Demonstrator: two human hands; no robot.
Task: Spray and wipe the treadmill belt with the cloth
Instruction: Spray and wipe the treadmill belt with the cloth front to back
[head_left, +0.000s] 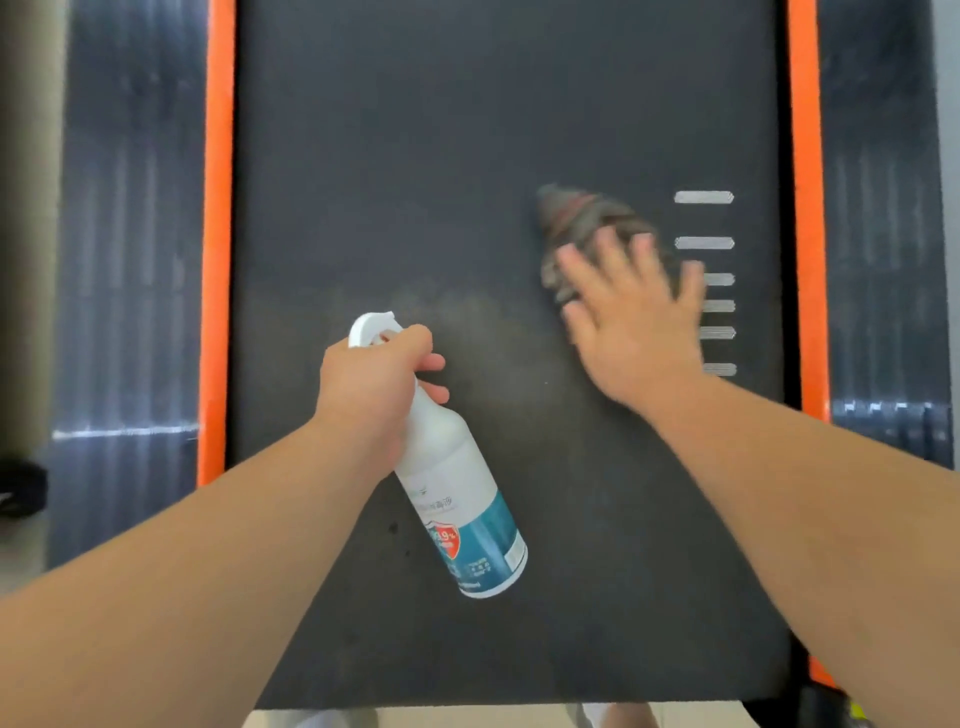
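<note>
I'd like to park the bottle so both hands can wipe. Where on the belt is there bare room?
The belt is bare across its far part beyond the cloth, along the left orange strip, and between the spray bottle and the right forearm. Crowded: right middle, where the right hand presses the cloth beside the white stripes.

Bare forearms extended: left hand (374, 384) curled round the neck of a white plastic spray bottle (457, 493); right hand (634, 332) flat, fingers spread, pressing a dark crumpled cloth (576, 218).
</note>
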